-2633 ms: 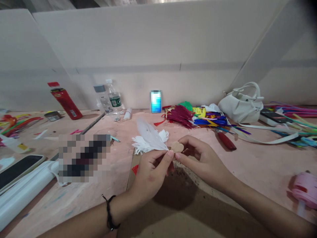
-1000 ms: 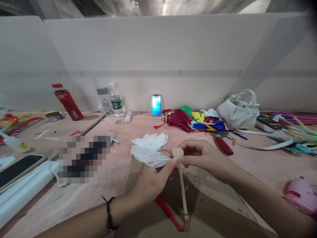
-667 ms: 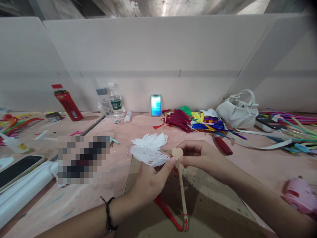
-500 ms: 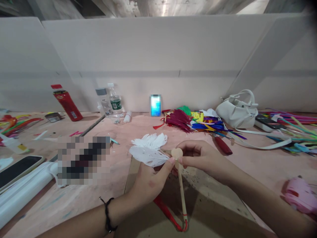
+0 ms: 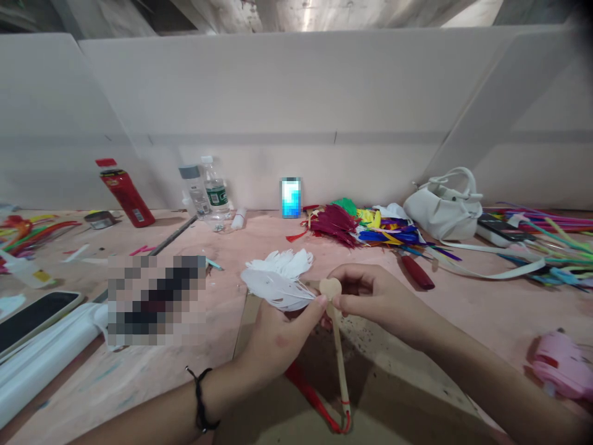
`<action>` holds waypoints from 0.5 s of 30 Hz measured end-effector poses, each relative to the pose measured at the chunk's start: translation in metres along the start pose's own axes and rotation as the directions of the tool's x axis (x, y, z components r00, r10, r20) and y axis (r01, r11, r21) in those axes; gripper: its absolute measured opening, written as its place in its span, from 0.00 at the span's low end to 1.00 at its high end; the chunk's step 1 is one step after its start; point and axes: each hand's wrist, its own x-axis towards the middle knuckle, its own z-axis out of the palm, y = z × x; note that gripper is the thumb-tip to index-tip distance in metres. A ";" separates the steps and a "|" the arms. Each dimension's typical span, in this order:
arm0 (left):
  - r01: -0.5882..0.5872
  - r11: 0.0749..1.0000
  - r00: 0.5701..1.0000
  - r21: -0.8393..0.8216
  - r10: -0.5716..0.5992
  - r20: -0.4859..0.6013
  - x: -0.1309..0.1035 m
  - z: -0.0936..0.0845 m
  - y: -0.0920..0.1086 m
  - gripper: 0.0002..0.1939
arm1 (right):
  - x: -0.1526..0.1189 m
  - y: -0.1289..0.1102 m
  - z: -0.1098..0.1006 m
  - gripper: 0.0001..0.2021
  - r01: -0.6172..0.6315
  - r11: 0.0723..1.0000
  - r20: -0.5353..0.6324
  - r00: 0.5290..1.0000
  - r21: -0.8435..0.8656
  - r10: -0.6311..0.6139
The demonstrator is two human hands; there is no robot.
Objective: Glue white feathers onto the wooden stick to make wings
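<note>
My left hand [image 5: 280, 337] is closed, its thumb and fingers pinching white feathers [image 5: 278, 290] by their quill ends. The feathers fan out to the left above the hand. My right hand [image 5: 370, 293] is closed on a wooden stick [image 5: 340, 358] just below its round flat head [image 5: 330, 288]. My left thumb tip touches the edge of that head. From the stick's lower end hangs a red tassel [image 5: 312, 395], looped on a red cord. Beneath both hands lies a brown cardboard sheet [image 5: 398, 402] with dark specks. Fingers behind the stick are partly hidden.
Beyond my hands lies a pile of coloured feathers [image 5: 338, 225] beside a white handbag [image 5: 445, 210]. A red-handled tool [image 5: 417, 272] and a pink glue gun [image 5: 560, 364] are at right. Bottles [image 5: 215, 191], a lit phone [image 5: 291, 198] and a dark phone [image 5: 41, 318] stand or lie around.
The front white feather has tilted slightly, its outer end a little higher. Both hands otherwise keep nearly the same place and grip.
</note>
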 end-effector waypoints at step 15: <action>-0.043 0.999 0.999 -0.007 0.043 0.001 0.000 0.000 0.001 0.13 | -0.002 -0.002 0.002 0.05 -0.012 1.000 0.020 1.000 -0.002 0.012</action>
